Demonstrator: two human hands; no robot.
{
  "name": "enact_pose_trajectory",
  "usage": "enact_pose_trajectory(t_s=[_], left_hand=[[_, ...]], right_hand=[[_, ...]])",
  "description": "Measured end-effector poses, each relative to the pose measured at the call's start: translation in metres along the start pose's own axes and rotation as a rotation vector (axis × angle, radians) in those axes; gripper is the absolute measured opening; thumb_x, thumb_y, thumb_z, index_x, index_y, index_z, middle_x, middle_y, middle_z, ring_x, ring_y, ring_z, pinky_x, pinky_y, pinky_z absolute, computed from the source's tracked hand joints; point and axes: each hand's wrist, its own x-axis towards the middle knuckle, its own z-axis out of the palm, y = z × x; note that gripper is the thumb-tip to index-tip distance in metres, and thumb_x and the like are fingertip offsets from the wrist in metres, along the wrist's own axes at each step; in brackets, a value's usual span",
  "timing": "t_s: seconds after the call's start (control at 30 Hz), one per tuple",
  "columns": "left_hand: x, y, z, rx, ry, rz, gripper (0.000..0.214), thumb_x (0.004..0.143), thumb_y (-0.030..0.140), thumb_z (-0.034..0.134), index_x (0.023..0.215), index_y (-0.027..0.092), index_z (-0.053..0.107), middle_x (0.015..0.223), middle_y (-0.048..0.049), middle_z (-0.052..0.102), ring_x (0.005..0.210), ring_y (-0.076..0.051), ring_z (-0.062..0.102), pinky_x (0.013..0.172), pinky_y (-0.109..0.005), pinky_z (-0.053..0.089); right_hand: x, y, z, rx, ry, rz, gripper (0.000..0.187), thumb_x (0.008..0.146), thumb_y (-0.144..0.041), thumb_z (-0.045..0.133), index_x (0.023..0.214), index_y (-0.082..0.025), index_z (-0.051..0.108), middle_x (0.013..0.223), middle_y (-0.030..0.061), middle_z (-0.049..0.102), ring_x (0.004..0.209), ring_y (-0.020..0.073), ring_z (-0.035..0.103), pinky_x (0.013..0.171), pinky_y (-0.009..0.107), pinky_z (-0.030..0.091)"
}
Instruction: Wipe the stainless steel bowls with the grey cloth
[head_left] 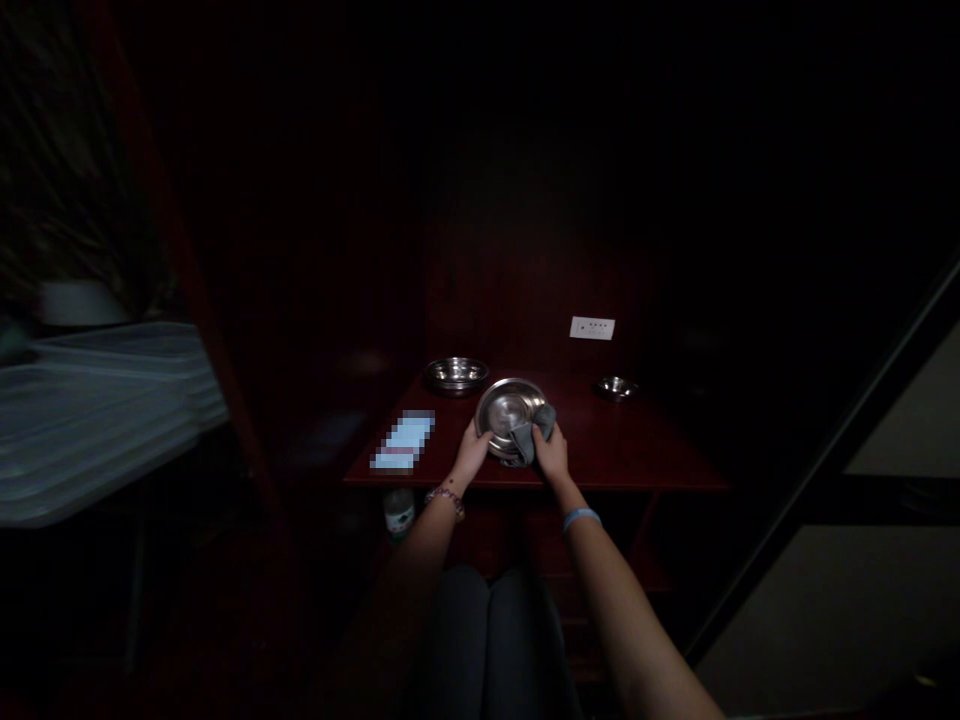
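Observation:
In the middle of the dark red wooden table (pixel 637 450), a steel bowl (pixel 508 408) stands tilted up toward me. My left hand (pixel 471 452) grips its near left rim. My right hand (pixel 553 452) is shut on a grey cloth (pixel 530 436), which it presses against the bowl's near right side. The cloth covers part of the bowl's inside and rim, and the bowl's underside is hidden.
A wider steel bowl (pixel 456 375) and a small steel bowl (pixel 616 387) stand at the table's back. A blurred flat rectangular item (pixel 402 441) lies to the left. A white wall socket strip (pixel 592 328) is behind. A bottle (pixel 399 513) stands below the table edge, and translucent stacked trays (pixel 97 420) are far left.

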Motion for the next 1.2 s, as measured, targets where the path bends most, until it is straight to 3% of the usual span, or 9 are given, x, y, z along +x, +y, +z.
enact_pose_trajectory(t_s=[0.2,0.53,0.73,0.8,1.2], left_hand=[[-0.0022,-0.0003,0.0007,0.021,-0.040,0.023,0.047,0.076,0.033,0.064,0.119,0.015,0.056,0.125,-0.0116,0.060,0.120,-0.026,0.054,0.110,-0.040,0.035],[-0.0026,-0.0021,0.0011,0.034,-0.106,0.000,0.063,0.071,0.032,0.071,0.127,0.013,0.047,0.129,-0.0147,0.057,0.120,-0.029,0.053,0.108,-0.042,0.036],[-0.0013,-0.0042,0.0006,0.036,-0.092,0.132,0.082,0.070,0.031,0.072,0.137,0.020,0.027,0.144,-0.0135,0.040,0.133,-0.024,0.040,0.114,-0.039,0.027],[-0.0010,-0.0050,0.0001,0.049,-0.087,0.124,0.083,0.069,0.031,0.073,0.135,0.021,0.024,0.141,-0.0142,0.042,0.131,-0.023,0.043,0.113,-0.041,0.029],[-0.0016,-0.0019,-0.0027,0.074,-0.126,0.071,0.059,0.071,0.035,0.069,0.122,0.020,0.043,0.124,-0.0089,0.057,0.116,-0.021,0.055,0.107,-0.038,0.036]], right_hand=[[0.0003,-0.0005,-0.0004,-0.021,0.007,0.017,0.034,0.083,-0.038,0.056,0.111,-0.020,0.062,0.105,0.0081,0.069,0.095,0.0207,0.065,0.086,0.030,0.048],[0.0008,0.0021,-0.0001,0.000,0.016,0.024,0.035,0.083,-0.038,0.055,0.112,-0.020,0.061,0.106,0.0070,0.069,0.096,0.0206,0.065,0.087,0.031,0.048],[0.0019,0.0041,0.0014,0.006,0.017,0.020,0.036,0.083,-0.039,0.055,0.113,-0.020,0.061,0.106,0.0076,0.069,0.095,0.0204,0.065,0.086,0.031,0.048],[0.0026,0.0048,0.0020,0.007,0.016,0.014,0.035,0.083,-0.039,0.055,0.112,-0.020,0.061,0.106,0.0080,0.069,0.094,0.0205,0.065,0.085,0.031,0.048],[0.0018,0.0021,0.0005,0.002,0.017,0.011,0.034,0.083,-0.038,0.054,0.111,-0.019,0.061,0.106,0.0089,0.069,0.096,0.0211,0.065,0.087,0.031,0.048]])
